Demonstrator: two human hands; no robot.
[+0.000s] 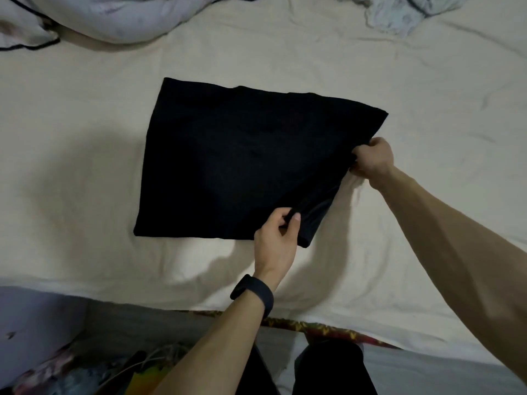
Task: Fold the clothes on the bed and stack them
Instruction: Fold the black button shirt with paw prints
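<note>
A black garment point(233, 161) lies folded into a rough rectangle on the cream bed sheet point(85, 166). My left hand point(276, 238), with a black band on its wrist, pinches the garment's near right corner between thumb and fingers. My right hand point(373, 162) grips the right edge farther up, with that edge lifted slightly off the sheet. The rest of the garment lies flat.
A pale rumpled duvet or pillow point(99, 18) lies at the top left. A light blue crumpled cloth point(399, 15) sits at the top right. The bed's near edge shows a patterned mattress border point(328, 329). Clutter lies on the floor at the bottom left.
</note>
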